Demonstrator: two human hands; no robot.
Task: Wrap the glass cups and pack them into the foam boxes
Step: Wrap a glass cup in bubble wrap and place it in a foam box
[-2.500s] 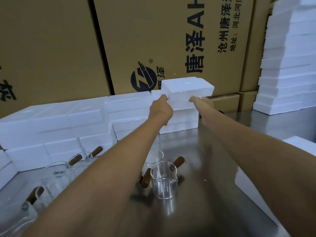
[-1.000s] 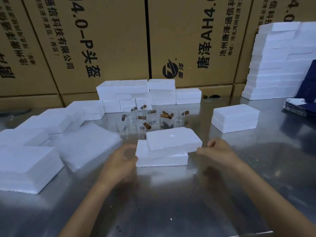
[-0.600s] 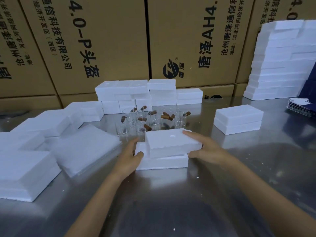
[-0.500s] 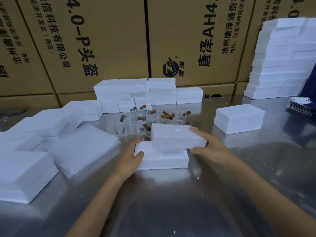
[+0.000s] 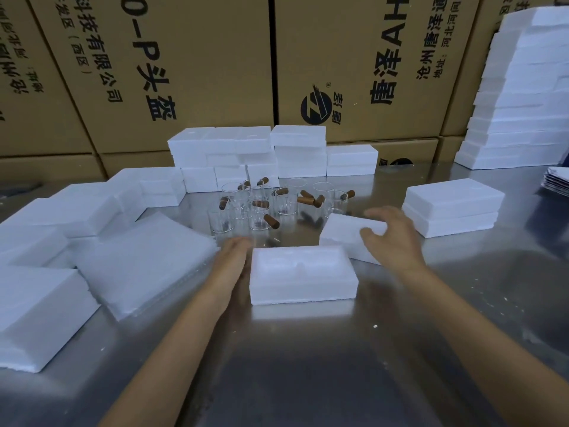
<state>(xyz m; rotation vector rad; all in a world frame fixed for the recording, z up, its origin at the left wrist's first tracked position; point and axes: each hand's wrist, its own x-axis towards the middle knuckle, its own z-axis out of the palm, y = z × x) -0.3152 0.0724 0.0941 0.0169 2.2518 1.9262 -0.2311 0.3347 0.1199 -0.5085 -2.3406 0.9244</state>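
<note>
An open foam box bottom (image 5: 303,272) sits on the steel table in front of me, its moulded recess facing up. My left hand (image 5: 232,263) presses flat against the box's left side with straight fingers. The foam lid (image 5: 341,235) lies on the table just behind and right of the box. My right hand (image 5: 395,238) hovers at the lid's right end with fingers spread and blurred, thumb over its top. Several glass cups with brown wooden handles (image 5: 261,208) stand clustered behind the box. A stack of white foam wrap sheets (image 5: 144,263) lies to the left.
Closed foam boxes line the left side (image 5: 40,306), the back (image 5: 298,149) and the right (image 5: 451,208). A tall foam stack (image 5: 523,97) rises at far right, with dark flat bags (image 5: 557,180) beside it. Cardboard cartons (image 5: 184,57) wall off the back.
My right hand lifted the lid off the foam box, carried it right and set it down behind the box. The left hand stayed at the box's left side.
</note>
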